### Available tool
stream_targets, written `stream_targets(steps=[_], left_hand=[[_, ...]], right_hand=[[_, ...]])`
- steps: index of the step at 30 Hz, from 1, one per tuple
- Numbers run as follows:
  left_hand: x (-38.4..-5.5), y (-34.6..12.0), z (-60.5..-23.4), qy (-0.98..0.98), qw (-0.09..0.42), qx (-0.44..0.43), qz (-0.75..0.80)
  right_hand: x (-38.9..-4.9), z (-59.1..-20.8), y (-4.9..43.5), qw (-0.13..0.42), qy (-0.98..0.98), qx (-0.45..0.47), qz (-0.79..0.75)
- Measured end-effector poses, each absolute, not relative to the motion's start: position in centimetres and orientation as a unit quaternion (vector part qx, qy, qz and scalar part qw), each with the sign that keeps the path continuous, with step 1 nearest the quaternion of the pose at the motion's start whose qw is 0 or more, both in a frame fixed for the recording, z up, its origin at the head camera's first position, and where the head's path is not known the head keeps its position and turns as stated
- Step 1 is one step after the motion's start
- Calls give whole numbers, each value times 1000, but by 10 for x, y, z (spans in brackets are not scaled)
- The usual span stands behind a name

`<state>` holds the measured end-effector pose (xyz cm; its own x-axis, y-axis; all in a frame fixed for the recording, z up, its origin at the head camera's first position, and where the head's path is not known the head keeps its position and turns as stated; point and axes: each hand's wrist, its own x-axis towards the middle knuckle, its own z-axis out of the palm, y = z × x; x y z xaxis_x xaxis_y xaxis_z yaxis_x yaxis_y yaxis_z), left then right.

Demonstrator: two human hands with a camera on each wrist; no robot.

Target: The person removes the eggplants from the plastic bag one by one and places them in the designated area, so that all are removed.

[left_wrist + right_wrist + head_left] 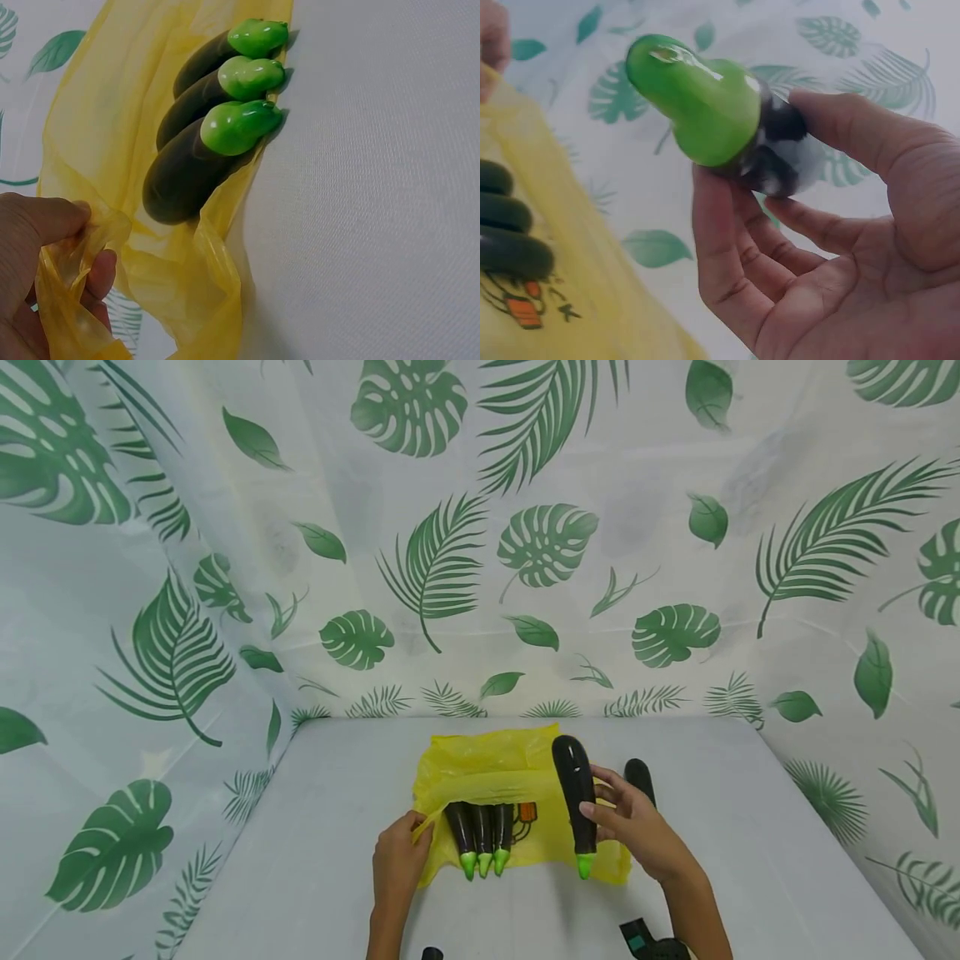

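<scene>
My left hand (401,853) pinches the edge of a yellow plastic bag (487,745) at its left side. Inside the bag's mouth three dark eggplants (483,831) lie side by side, their green stem ends sticking out toward me; the left wrist view shows the green ends (244,127) close up. My right hand (637,827) holds another eggplant (574,785) over the right part of the bag, green end down toward me. In the right wrist view the thumb and fingers grip this eggplant (776,150) just behind its green end.
One more dark eggplant (639,777) lies on the white table (315,793), right of the bag and partly hidden by my right hand. A black device (654,942) is at my right wrist. Leaf-patterned sheets (465,568) hang behind and at the sides.
</scene>
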<state>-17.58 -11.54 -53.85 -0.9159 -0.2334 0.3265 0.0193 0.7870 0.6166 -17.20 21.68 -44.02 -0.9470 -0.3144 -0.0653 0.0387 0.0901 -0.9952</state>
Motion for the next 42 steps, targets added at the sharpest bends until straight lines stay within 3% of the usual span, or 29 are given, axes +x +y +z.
stream_targets(steps=[11, 25, 42], left_hand=[[-176, -115, -539, -924, 198, 58, -321], [-177, -116, -538, -923, 200, 59, -324], [-175, -115, -539, -924, 192, 61, -326]], right_hand=[[-169, -433, 245, 53, 726, -79, -681], [-171, -438, 284, -5, 724, -42, -689], [-185, -468, 330, 18, 771, 108, -627]])
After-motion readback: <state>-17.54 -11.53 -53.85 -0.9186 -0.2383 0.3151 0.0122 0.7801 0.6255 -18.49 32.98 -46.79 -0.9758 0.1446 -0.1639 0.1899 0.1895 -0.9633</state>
